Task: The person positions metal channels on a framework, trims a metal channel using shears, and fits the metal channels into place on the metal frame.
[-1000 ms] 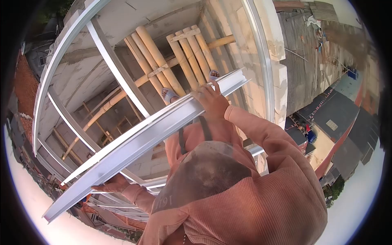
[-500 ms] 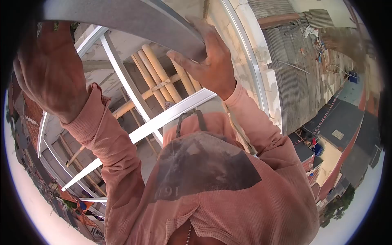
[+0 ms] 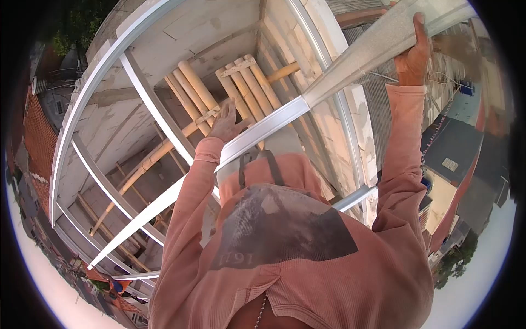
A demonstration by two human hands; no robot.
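Note:
My right hand (image 3: 412, 59) is raised at the upper right, gripping a grey metal channel (image 3: 378, 46) with the thumb across its face. The channel slants down to the left, its lower end close to the end of a white metal beam (image 3: 268, 127); whether the two touch I cannot tell. Just above that beam, near bamboo poles, is my left hand (image 3: 227, 125). Its fingers are spread, slightly blurred, and nothing shows in them. Contact between this hand and the beam is unclear.
White metal framing (image 3: 156, 107) spans a space walled with pale blocks (image 3: 164, 35). Below it lie bamboo poles (image 3: 192, 85) tied across a longer pole. A curved metal rail (image 3: 329, 60) runs along the right wall. Corrugated roofing (image 3: 383, 90) and a drop to lower buildings lie right.
The grey channel has swung from across the top to the upper right, along with my right hand. My left hand has moved from the upper left down beside the white beam.

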